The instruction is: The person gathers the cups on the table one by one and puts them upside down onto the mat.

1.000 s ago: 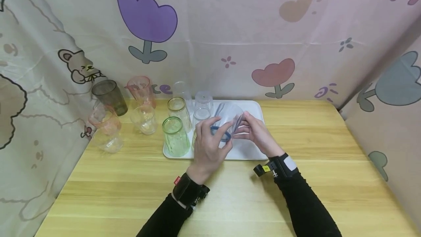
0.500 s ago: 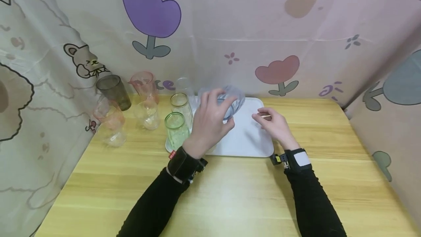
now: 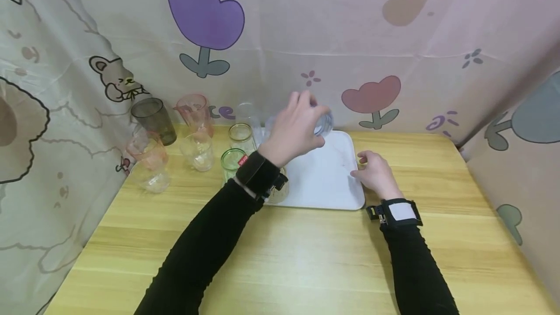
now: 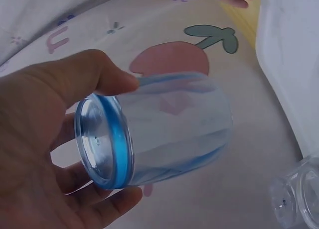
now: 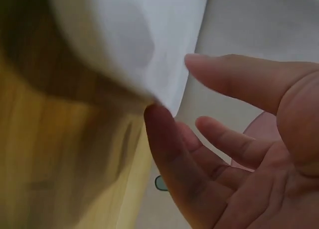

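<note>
My left hand (image 3: 297,125) grips a clear cup (image 3: 324,124) with a blue band near its thick base, held in the air above the back of the white tray (image 3: 323,179). In the left wrist view the thumb lies along the side of the cup (image 4: 179,124), and the fingers are bent around the base end. In the head view the hand hides much of the cup. My right hand (image 3: 376,174) is beside the tray's right edge with loosely bent fingers and holds nothing. In the right wrist view its fingertips (image 5: 162,122) are by the tray's rim; contact is unclear.
On the tray's left side stand a green glass (image 3: 231,164), a gold-rimmed glass (image 3: 242,137) and other clear glasses, partly hidden by my left arm. Left of the tray are a dark grey tumbler (image 3: 155,120), a pink jug (image 3: 196,115) and several clear or pinkish cups.
My left hand has lifted the cup off the tray area, up and toward the back. My right hand has left the cup and moved right to the tray's edge.
</note>
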Action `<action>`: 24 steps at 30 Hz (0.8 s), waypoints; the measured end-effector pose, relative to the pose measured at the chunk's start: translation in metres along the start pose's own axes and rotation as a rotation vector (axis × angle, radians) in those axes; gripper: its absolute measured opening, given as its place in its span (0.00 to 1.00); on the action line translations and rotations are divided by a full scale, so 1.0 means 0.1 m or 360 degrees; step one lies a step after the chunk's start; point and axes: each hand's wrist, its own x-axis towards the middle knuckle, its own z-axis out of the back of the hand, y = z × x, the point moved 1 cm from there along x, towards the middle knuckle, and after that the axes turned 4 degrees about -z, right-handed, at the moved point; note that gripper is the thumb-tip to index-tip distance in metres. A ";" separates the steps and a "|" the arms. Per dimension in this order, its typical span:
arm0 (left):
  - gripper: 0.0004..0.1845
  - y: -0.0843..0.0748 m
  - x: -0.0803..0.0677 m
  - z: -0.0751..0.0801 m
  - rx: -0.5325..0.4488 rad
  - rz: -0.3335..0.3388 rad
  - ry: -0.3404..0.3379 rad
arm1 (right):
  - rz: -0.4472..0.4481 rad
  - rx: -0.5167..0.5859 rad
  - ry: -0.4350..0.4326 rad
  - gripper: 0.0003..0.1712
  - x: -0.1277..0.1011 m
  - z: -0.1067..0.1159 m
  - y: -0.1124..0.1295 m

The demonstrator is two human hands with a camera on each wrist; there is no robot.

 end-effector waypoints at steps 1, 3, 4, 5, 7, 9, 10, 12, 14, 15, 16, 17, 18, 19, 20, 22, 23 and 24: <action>0.29 0.00 0.04 -0.01 -0.0006 0.0015 0.0046 | -0.0001 -0.0028 0.0000 0.37 0.01 0.00 -0.01; 0.31 0.01 0.12 -0.03 -0.0019 0.0047 0.0129 | -0.0020 -0.0083 0.0020 0.35 0.02 -0.01 -0.04; 0.32 0.02 0.16 -0.04 -0.0023 0.0062 0.0170 | -0.0029 -0.0115 0.0034 0.34 0.03 -0.02 -0.05; 0.33 0.02 0.20 -0.06 -0.0027 0.0072 0.0203 | -0.0035 -0.0148 0.0046 0.32 0.03 -0.02 -0.06; 0.33 0.03 0.29 -0.09 -0.0022 0.0083 0.0255 | -0.0041 -0.0204 0.0067 0.29 0.04 -0.04 -0.08; 0.33 0.06 0.38 -0.13 -0.0015 0.0096 0.0294 | -0.0045 -0.0238 0.0065 0.25 0.04 -0.06 -0.09; 0.33 0.08 0.42 -0.14 -0.0017 0.0103 0.0312 | -0.0041 -0.0243 0.0059 0.24 0.04 -0.06 -0.08; 0.32 0.14 0.50 -0.18 -0.0020 0.0119 0.0347 | -0.0037 -0.0246 0.0052 0.22 0.04 -0.07 -0.07; 0.31 0.20 0.57 -0.23 -0.0022 0.0139 0.0396 | -0.0051 -0.0235 0.0058 0.21 0.04 -0.08 -0.07; 0.30 0.22 0.60 -0.26 -0.0022 0.0147 0.0424 | -0.0060 -0.0227 0.0066 0.21 0.04 -0.08 -0.07; 0.29 0.25 0.63 -0.30 -0.0020 0.0155 0.0450 | -0.0066 -0.0222 0.0076 0.21 0.03 -0.07 -0.07; 0.28 0.27 0.66 -0.33 -0.0018 0.0168 0.0476 | -0.0073 -0.0218 0.0083 0.21 0.03 -0.07 -0.07; 0.27 0.29 0.69 -0.36 -0.0024 0.0184 0.0503 | -0.0079 -0.0215 0.0091 0.21 0.03 -0.07 -0.07; 0.26 0.31 0.71 -0.39 -0.0015 0.0197 0.0528 | -0.0083 -0.0211 0.0095 0.21 0.03 -0.06 -0.06; 0.25 0.32 0.74 -0.42 -0.0015 0.0219 0.0551 | -0.0087 -0.0209 0.0098 0.21 0.03 -0.06 -0.06; 0.24 0.35 0.77 -0.48 -0.0027 0.0273 0.0593 | -0.0089 -0.0206 0.0100 0.22 0.03 -0.05 -0.06; 0.24 0.36 0.79 -0.50 -0.0032 0.0302 0.0614 | -0.0090 -0.0207 0.0100 0.22 0.03 -0.06 -0.05; 0.24 0.37 0.80 -0.53 -0.0038 0.0335 0.0633 | -0.0089 -0.0211 0.0100 0.22 0.03 -0.05 -0.05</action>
